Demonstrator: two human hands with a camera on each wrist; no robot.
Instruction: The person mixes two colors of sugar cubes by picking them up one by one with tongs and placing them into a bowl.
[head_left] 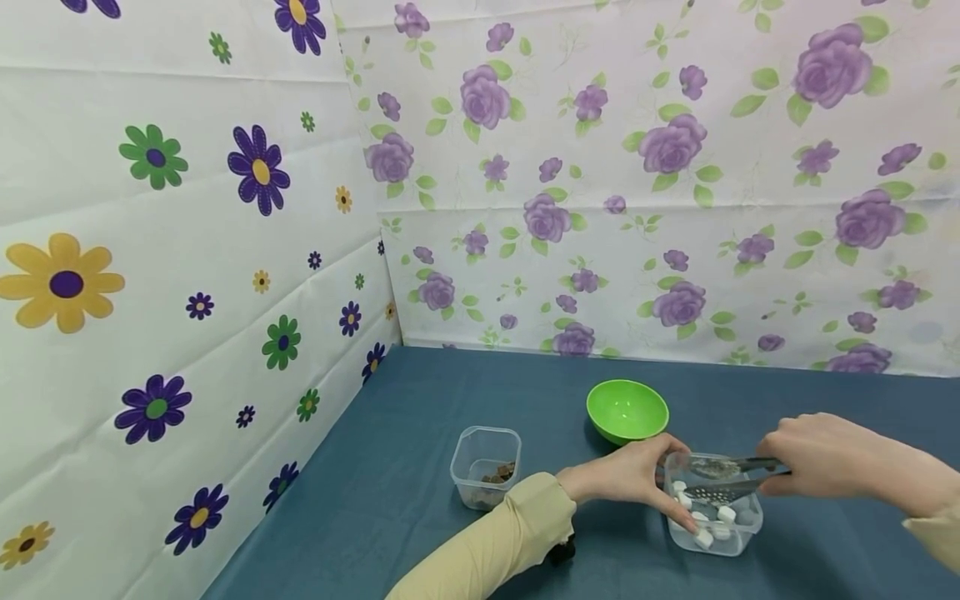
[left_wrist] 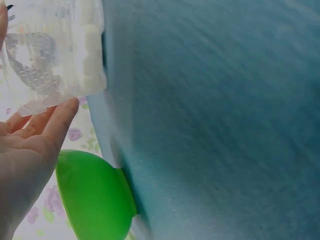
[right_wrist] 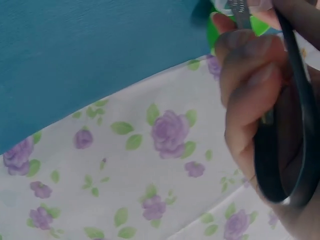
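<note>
Nearest stood one clear tub (head_left: 727, 546) of white pieces (head_left: 726, 514) on the counter (head_left: 375, 517), best kept steady, I judged, so the tongs (head_left: 717, 493) could close squarely on a single piece. Item: my left hand (head_left: 633, 473), spread wide, held the tub's left side between thumb and fingers; my right hand (head_left: 832, 458), entering from the right, gripped the tongs. Beyond: one green bowl (head_left: 627, 410).

Left hand (head_left: 626, 475): thumb (head_left: 675, 510) spread from fingers (left_wrist: 62, 120). Right hand (head_left: 828, 458): fingers curled. Left forearm (head_left: 487, 546) extended.
</note>
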